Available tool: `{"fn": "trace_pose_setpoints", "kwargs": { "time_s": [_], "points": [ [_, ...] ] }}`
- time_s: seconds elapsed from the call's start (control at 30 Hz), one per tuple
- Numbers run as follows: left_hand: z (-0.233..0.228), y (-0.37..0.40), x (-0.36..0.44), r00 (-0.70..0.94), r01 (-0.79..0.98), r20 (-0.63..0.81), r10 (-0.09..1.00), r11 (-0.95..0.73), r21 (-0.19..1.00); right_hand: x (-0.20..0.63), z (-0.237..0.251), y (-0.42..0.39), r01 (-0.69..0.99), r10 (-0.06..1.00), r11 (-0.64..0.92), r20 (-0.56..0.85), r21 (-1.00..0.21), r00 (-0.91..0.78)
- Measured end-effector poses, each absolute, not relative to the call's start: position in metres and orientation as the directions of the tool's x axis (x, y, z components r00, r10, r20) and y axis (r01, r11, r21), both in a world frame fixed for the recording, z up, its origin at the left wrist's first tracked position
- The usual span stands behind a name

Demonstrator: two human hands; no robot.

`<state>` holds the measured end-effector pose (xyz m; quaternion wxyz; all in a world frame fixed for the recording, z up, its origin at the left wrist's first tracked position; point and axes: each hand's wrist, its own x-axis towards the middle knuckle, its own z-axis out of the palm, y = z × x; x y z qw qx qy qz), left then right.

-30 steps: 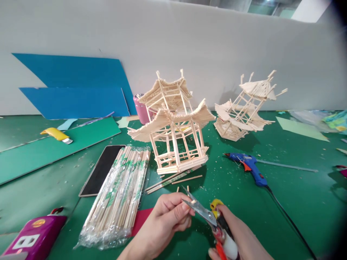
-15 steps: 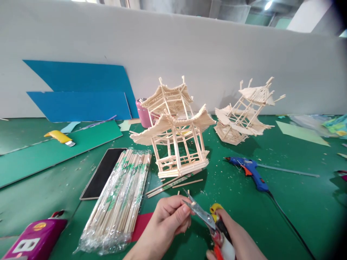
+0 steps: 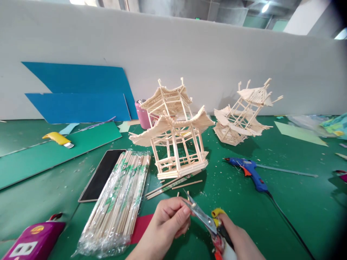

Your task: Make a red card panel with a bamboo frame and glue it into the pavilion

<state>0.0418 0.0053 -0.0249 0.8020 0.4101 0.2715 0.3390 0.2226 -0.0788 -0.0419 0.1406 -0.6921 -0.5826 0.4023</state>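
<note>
Pinching a tiny wooden stick piece [image 3: 193, 205] between thumb and fingertips, your left hand [image 3: 168, 225] sits low in the middle of the view, curled shut around it, and the piece pokes up right at the blades of the shears [image 3: 202, 216]. Your right hand [image 3: 238, 240] is wrapped tight round the shears' handles at the bottom edge, a yellow-tipped lever showing above your knuckles, blades pointing up and left with the stick piece between them near the tip; you can see the blades only slightly parted. All of this hangs just above the green table [image 3: 284, 202]. Just beyond the blades, loose sticks [image 3: 173, 185] lie on the table against the foot of the near pagoda [image 3: 175, 139], which stands upright. A second pagoda [image 3: 244, 113] leans tilted farther back on the right. To your left hand's left, a wrapped bundle [image 3: 119, 202] of sticks lies lengthwise, a phone [image 3: 101, 175] flat beside it. A blue glue gun [image 3: 249, 169] lies to the right of the near pagoda, cord trailing toward you. A pink cup [image 3: 142, 113] stands behind the near pagoda, blue boards [image 3: 78, 95] lean on the wall, and a yellow knife [image 3: 58, 139] lies far left.
</note>
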Motion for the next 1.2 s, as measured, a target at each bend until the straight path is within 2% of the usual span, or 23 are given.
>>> {"fn": "trace_pose_setpoints", "kwargs": {
  "time_s": [0.1, 0.17, 0.33, 0.43, 0.53, 0.63, 0.77, 0.83, 1.0, 1.2],
  "points": [
    [-0.024, 0.004, 0.041, 0.560, -0.204, -0.145, 0.816, 0.306, 0.930, 0.222, -0.041, -0.077, 0.722, 0.925, -0.279, -0.379, -0.633, 0.025],
    [-0.025, 0.004, 0.041, 0.567, -0.217, -0.114, 0.816, 0.281, 0.935, 0.220, -0.039, -0.077, 0.726, 0.928, -0.274, -0.371, -0.630, 0.029],
    [-0.028, 0.004, 0.042, 0.662, -0.444, -0.079, 0.746, 0.474, 0.760, 0.212, -0.030, -0.075, 0.655, 0.945, -0.263, -0.327, -0.709, 0.025],
    [-0.029, 0.005, 0.043, 0.700, -0.477, -0.065, 0.712, 0.533, 0.699, 0.210, -0.026, -0.074, 0.626, 0.940, -0.274, -0.341, -0.730, 0.015],
    [-0.029, 0.006, 0.042, 0.729, -0.462, -0.051, 0.683, 0.546, 0.699, 0.212, -0.024, -0.074, 0.643, 0.936, -0.264, -0.353, -0.719, -0.009],
    [-0.030, 0.006, 0.041, 0.701, -0.430, -0.078, 0.709, 0.507, 0.747, 0.215, -0.027, -0.074, 0.678, 0.933, -0.252, -0.360, -0.691, -0.021],
    [-0.033, 0.004, 0.039, 0.591, -0.296, -0.114, 0.799, 0.347, 0.890, 0.219, -0.035, -0.074, 0.719, 0.938, -0.245, -0.347, -0.651, 0.006],
    [-0.034, 0.003, 0.039, 0.582, -0.271, -0.100, 0.807, 0.309, 0.912, 0.219, -0.038, -0.075, 0.720, 0.947, -0.225, -0.321, -0.657, 0.003],
    [-0.033, 0.003, 0.043, 0.654, -0.449, -0.064, 0.754, 0.455, 0.769, 0.216, -0.038, -0.075, 0.714, 0.970, -0.172, -0.242, -0.679, 0.003],
    [-0.030, 0.004, 0.046, 0.711, -0.503, -0.060, 0.700, 0.567, 0.652, 0.217, -0.029, -0.072, 0.709, 0.952, -0.186, -0.304, -0.681, -0.042]
  ]
}}
